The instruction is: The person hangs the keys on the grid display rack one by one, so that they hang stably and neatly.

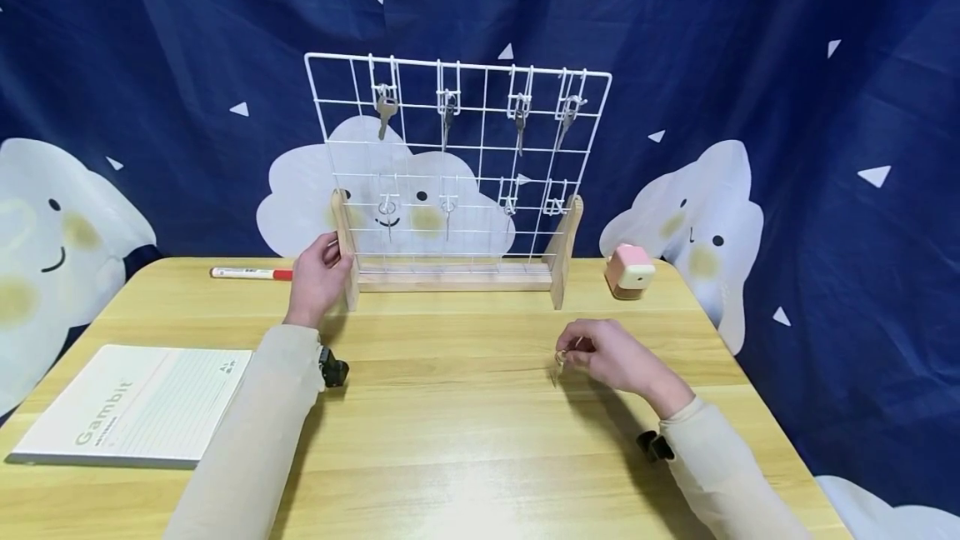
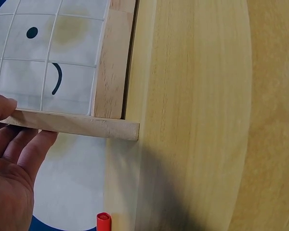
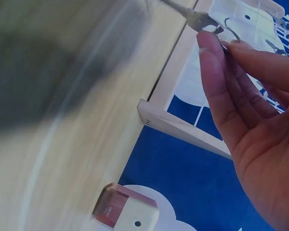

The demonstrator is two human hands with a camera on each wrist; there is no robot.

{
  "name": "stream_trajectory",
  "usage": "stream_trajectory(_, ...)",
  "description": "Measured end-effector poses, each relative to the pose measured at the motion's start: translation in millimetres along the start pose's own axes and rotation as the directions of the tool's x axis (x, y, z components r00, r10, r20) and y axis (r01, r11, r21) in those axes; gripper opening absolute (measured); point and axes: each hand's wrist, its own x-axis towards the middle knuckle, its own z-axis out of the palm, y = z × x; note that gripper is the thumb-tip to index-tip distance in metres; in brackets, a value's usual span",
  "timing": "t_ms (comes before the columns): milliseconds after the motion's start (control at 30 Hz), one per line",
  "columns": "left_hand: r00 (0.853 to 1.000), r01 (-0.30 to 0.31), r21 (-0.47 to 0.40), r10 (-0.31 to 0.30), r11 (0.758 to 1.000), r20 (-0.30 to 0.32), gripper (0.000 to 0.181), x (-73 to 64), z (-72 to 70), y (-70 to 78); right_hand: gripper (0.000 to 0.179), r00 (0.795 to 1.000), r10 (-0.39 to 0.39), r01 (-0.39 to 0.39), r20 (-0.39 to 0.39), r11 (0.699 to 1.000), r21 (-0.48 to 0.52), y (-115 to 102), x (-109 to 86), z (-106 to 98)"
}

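A white wire grid rack [image 1: 457, 64] on a wooden base [image 1: 453, 282] stands at the back of the table. My left hand [image 1: 318, 280] grips its left wooden upright [image 2: 77, 124], thumb on one side and fingers on the other. Over the table, front right of the rack, my right hand [image 1: 618, 359] pinches a metal ring [image 3: 234, 32] between thumb and fingertips. A key [image 3: 200, 20] hangs from that ring, its far end blurred. Several keys, such as the leftmost key [image 1: 386, 109], hang from hooks along the grid's upper row. Smaller rings and thin keys hang on lower hooks.
A notebook [image 1: 135, 402] lies at the table's left. Behind the left hand is a marker with a red cap [image 2: 104, 222]. Right of the rack sits a pink and cream box-shaped sharpener [image 1: 630, 272]. A blue cloud-print curtain [image 1: 675, 40] hangs behind the table.
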Motion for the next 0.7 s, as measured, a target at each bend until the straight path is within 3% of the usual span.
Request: stream_trajectory(700, 1.0, -0.018, 0.023, 0.018, 1.0, 0.001, 0.045, -0.2, -1.2, -0.1, 0.009, 0.987, 0.039, -0.022, -0.154, 0.994, 0.106, -6.6, 19.9, -16.2)
